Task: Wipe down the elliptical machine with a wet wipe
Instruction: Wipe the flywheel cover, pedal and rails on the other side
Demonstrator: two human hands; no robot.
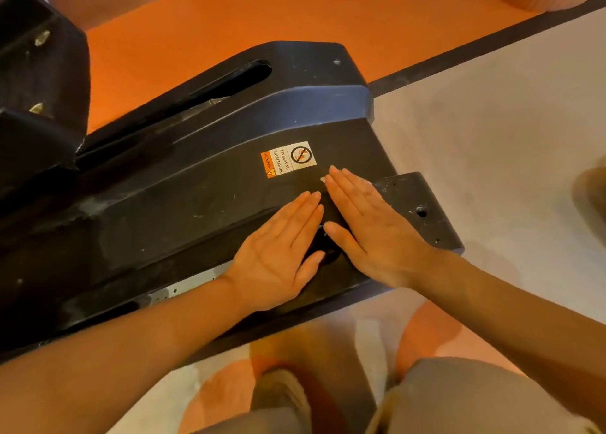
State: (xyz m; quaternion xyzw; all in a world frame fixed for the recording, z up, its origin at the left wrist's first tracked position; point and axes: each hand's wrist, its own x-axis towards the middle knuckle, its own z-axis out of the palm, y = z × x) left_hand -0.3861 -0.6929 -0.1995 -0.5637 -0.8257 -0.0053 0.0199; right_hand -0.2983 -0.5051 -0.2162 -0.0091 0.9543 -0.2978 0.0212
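Observation:
The elliptical machine's black rear cover (203,184) slopes across the middle of the head view, dusty and scuffed. It carries a warning sticker (288,158) reading "no stepping on surface". My right hand (370,227) lies palm down with straight fingers on the cover, just below the sticker. A thin pale edge shows at its fingertips; I cannot tell whether that is the wet wipe. My left hand (278,253) is beside it, palm up with straight fingers, holding nothing. The two hands nearly touch.
A black foot block (423,210) with a bolt hole sticks out right of my right hand. Another black machine part (39,82) rises at the left. Orange floor (262,10) lies behind, grey floor (492,122) to the right. My knees (459,397) are at the bottom.

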